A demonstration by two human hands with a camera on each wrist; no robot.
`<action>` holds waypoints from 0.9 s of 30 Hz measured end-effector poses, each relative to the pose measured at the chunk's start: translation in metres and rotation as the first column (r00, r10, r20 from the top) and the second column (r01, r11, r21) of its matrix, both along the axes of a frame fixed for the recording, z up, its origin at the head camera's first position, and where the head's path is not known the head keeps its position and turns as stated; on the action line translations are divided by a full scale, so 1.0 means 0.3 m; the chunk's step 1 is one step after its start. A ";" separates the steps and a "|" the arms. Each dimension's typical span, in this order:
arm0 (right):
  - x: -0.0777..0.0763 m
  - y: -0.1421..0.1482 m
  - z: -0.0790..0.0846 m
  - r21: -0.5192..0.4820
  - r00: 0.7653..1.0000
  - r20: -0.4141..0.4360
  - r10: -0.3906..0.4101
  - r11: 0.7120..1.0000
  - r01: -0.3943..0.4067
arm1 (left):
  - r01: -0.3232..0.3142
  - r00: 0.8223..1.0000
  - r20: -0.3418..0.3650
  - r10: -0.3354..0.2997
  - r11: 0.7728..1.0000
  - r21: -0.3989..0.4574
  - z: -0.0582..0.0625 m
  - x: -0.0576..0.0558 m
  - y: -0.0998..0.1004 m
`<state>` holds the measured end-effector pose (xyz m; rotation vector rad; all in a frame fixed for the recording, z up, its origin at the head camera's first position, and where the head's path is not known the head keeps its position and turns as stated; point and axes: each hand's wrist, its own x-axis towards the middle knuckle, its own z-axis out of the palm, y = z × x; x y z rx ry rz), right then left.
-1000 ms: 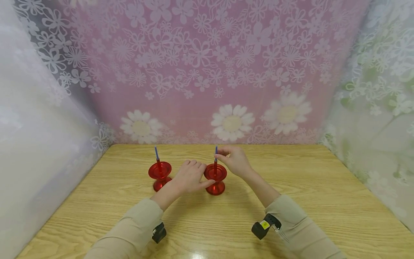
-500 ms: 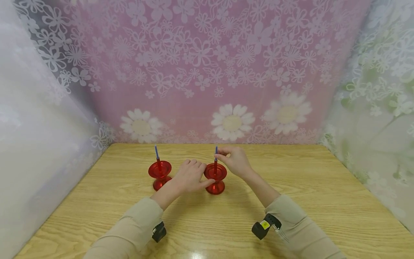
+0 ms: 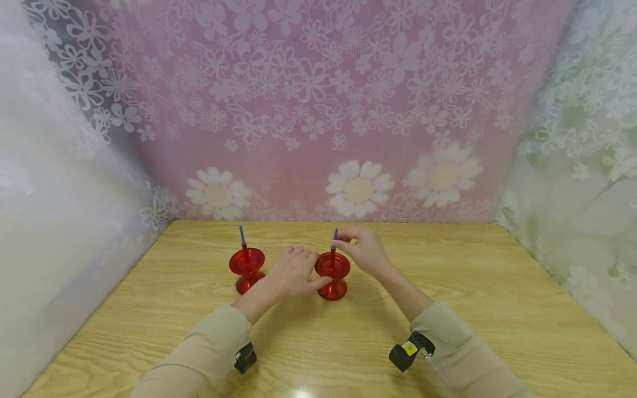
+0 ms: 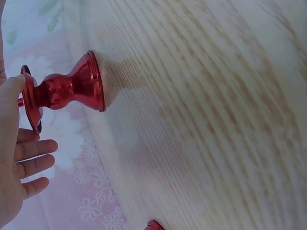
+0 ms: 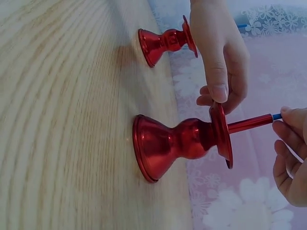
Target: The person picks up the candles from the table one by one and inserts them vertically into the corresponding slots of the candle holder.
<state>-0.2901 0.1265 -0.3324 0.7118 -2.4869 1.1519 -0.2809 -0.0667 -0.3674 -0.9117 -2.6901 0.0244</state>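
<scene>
A red metal candle holder [image 3: 332, 288] stands upright on the table, with a thin red tube rising from its dish. My left hand [image 3: 293, 272] holds the dish's rim between thumb and fingers; in the left wrist view its other fingers extend loosely. A slim blue candle [image 3: 335, 234] stands in the top of the tube, tilted slightly to the right. My right hand [image 3: 365, 251] pinches it between thumb and forefinger just above the tube. To the left stands a matching candle holder [image 3: 246, 261] with its own blue candle [image 3: 241, 234], its base partly hidden by my left hand.
The wood-grain table [image 3: 448, 287] spreads out around both holders. A pink flowered cloth [image 3: 308, 110] hangs along the back edge, with pale cloths at both sides. A black wrist camera [image 3: 404, 356] sits under the right forearm, another [image 3: 245, 358] under the left.
The blue candle in my right hand leans a little to the right now; before, it was upright. My left hand keeps its hold on the rim, and both holders stay in place.
</scene>
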 end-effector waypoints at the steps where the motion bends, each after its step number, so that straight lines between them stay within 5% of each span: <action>1: 0.002 -0.001 0.001 -0.003 1.000 0.009 0.001 1.000 -0.001 | 0.000 1.000 0.004 0.000 1.000 0.005 0.001 0.002 0.000; 19: -0.008 0.005 -0.004 -0.025 0.991 0.132 0.023 0.999 -0.020 | -0.005 0.999 0.036 0.004 0.999 0.032 0.004 0.011 0.000; 27: -0.007 0.027 -0.006 0.010 0.993 0.109 0.039 0.999 -0.041 | -0.039 0.996 0.083 0.033 0.997 0.071 0.018 -0.003 0.003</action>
